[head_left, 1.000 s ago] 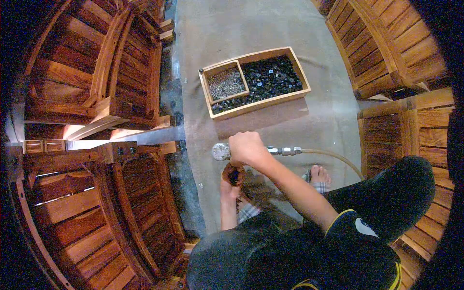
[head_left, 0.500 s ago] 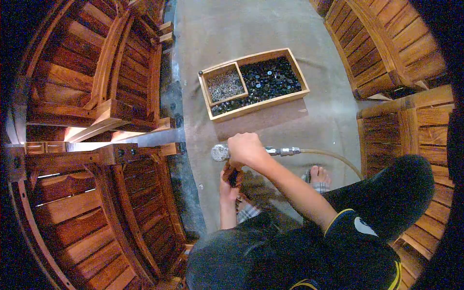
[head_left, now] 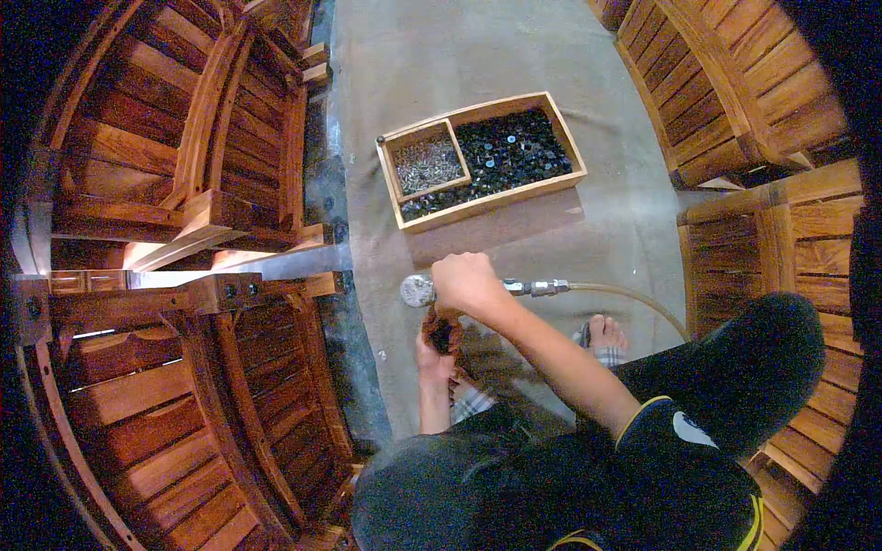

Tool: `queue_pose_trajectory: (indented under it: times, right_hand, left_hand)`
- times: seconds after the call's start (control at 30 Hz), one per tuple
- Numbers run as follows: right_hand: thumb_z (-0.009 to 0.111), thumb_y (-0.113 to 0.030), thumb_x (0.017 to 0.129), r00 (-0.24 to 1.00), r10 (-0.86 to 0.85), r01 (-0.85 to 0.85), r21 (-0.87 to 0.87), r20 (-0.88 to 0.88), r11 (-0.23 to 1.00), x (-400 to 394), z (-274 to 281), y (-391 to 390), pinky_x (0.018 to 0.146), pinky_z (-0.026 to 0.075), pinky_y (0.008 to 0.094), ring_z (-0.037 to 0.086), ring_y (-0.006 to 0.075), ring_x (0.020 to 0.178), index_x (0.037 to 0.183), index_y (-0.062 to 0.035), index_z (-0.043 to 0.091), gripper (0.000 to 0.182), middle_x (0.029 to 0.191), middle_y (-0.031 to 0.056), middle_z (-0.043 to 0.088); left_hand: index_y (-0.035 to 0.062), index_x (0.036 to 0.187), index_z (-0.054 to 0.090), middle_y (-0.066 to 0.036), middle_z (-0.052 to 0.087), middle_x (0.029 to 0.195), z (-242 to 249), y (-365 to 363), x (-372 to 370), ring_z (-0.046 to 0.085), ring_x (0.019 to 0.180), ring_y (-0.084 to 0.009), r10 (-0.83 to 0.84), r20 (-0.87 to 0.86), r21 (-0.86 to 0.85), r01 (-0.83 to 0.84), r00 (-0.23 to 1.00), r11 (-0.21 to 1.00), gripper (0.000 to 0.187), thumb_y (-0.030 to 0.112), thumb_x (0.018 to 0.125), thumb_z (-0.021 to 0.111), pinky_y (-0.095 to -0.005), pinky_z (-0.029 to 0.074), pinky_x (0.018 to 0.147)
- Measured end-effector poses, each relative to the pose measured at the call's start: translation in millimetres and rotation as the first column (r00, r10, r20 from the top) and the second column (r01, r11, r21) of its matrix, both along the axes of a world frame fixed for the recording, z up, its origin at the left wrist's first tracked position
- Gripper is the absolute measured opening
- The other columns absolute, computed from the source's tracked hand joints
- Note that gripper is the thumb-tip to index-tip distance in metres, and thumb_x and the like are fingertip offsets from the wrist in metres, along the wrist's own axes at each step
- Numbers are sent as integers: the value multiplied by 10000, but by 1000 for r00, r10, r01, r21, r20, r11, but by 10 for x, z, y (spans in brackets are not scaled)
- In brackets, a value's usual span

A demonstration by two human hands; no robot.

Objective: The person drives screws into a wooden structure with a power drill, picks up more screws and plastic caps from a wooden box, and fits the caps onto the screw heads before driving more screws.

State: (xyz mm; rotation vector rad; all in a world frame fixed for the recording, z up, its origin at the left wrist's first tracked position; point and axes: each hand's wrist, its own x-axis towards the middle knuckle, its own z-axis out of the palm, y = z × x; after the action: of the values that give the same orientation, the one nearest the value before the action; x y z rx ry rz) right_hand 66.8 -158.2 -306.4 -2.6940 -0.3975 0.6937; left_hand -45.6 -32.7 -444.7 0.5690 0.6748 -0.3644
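Observation:
My right hand (head_left: 467, 283) is closed around a metal pneumatic tool (head_left: 419, 290), its round head pointing left and its hose (head_left: 625, 297) running off to the right. Just below it my left hand (head_left: 432, 356) grips a small wooden piece (head_left: 443, 332) with a dark part on it, held under the tool. Most of that piece is hidden by my fingers.
A wooden tray (head_left: 482, 208) on the grey floor holds silver screws in a small compartment and black parts in the larger one. Wooden chair frames (head_left: 184, 367) stand close on the left and others (head_left: 753, 110) on the right. My bare foot (head_left: 606, 332) rests on the floor.
Both hands and the tool stay in nearly the same place; the view has shifted only slightly.

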Motion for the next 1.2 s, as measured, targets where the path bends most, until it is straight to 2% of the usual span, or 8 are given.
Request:
queue_pose_trajectory:
  times: [0.13, 0.27, 0.33, 0.43, 0.63, 0.93, 1.07, 1.2]
  right_hand:
    - [617, -199, 646, 998, 0, -2, 27, 60, 1000, -25, -43, -11, 624, 533, 408, 672, 295, 716, 746, -71, 706, 185, 755, 148, 672]
    - [609, -207, 659, 999, 4, -5, 21, 46, 1000, -16, -31, -17, 615, 532, 411, 672, 296, 705, 746, -70, 706, 189, 745, 151, 671]
    - [607, -210, 666, 999, 5, -6, 21, 49, 1000, -12, -46, -12, 617, 533, 412, 672, 297, 706, 755, -69, 707, 195, 752, 152, 671]
    - [604, -216, 680, 1000, 10, -11, 18, 30, 1000, -7, -9, -22, 625, 535, 415, 672, 298, 710, 776, -67, 709, 206, 766, 154, 673]
    - [612, -221, 680, 1000, 9, -9, -8, -12, 1000, 12, 43, -35, 636, 539, 418, 674, 296, 720, 797, -63, 709, 219, 782, 147, 677]
    - [621, -202, 657, 999, 37, -36, 13, -17, 999, 0, 51, -67, 646, 540, 418, 675, 291, 729, 792, -57, 706, 216, 779, 153, 675]
    - [701, -154, 529, 996, -9, 10, 13, -86, 1000, -3, 18, -23, 704, 528, 391, 660, 304, 777, 780, -48, 696, 273, 799, 166, 666]
    - [698, -160, 542, 991, -13, 13, 2, -130, 1000, 7, 61, -59, 712, 526, 390, 655, 307, 803, 798, -40, 692, 283, 822, 171, 664]
  left_hand:
    - [55, 965, 560, -35, 572, 761, 7, -85, 25, 490, 559, -116, 74, -84, 139, -62, 994, 988, 275, 283, 936, 409, -226, 384, 449]
    - [64, 949, 558, -21, 550, 736, 32, -42, 9, 494, 564, -112, 73, -25, 56, -72, 997, 996, 253, 272, 938, 415, -226, 394, 465]
    - [70, 940, 556, -16, 539, 726, 196, -92, 18, 493, 567, -104, 54, 12, 264, -55, 998, 963, 251, 273, 942, 408, -225, 398, 469]
    - [72, 943, 554, -10, 539, 724, 151, -22, 69, 488, 565, -96, 76, -37, 70, -73, 996, 995, 238, 262, 941, 411, -218, 395, 462]
    - [87, 971, 551, 4, 519, 718, 66, 118, 62, 480, 564, -92, 56, -10, 17, -56, 998, 998, 167, 213, 907, 463, -211, 395, 453]
    - [104, 944, 539, 16, 517, 722, -43, 207, 73, 482, 560, -91, 127, 10, 216, -126, 992, 968, 145, 197, 834, 550, -218, 381, 444]
    - [115, 893, 539, 19, 518, 706, -147, 281, 78, 490, 557, -87, 30, 8, 84, -31, 1000, 996, 101, 193, 832, 560, -226, 386, 449]
    - [128, 854, 532, 25, 518, 696, -91, 138, 137, 479, 527, -74, 112, -50, 113, -106, 992, 988, 82, 206, 846, 559, -222, 371, 434]
